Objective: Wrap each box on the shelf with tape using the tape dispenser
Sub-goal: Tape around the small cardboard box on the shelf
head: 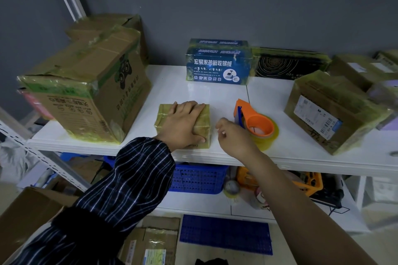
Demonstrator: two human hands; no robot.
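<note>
Pressing flat on the box, the left hand lies with its fingers straight and spread across the top, the thumb down the near right corner. The box sits at the middle of the frame, close to the shelf's front edge, and already looks sheathed in yellowish tape.

The right hand hangs just right of the box, between it and the dispenser. It is much the nearer hand to the tool. Its fingers are loosely curled, thumb and forefinger close together. Whether they pinch a clear tape end or hold nothing, I cannot tell.

The dispenser lies on the shelf slantwise, blade end toward the upper left and roll toward the lower right, so the roll is the part nearest the fingers. The wrist covers the roll's near left edge, and any contact there is hidden.

Any strand from roll to box is too faint to see. The box's near face is mostly masked by the left wrist.
</note>
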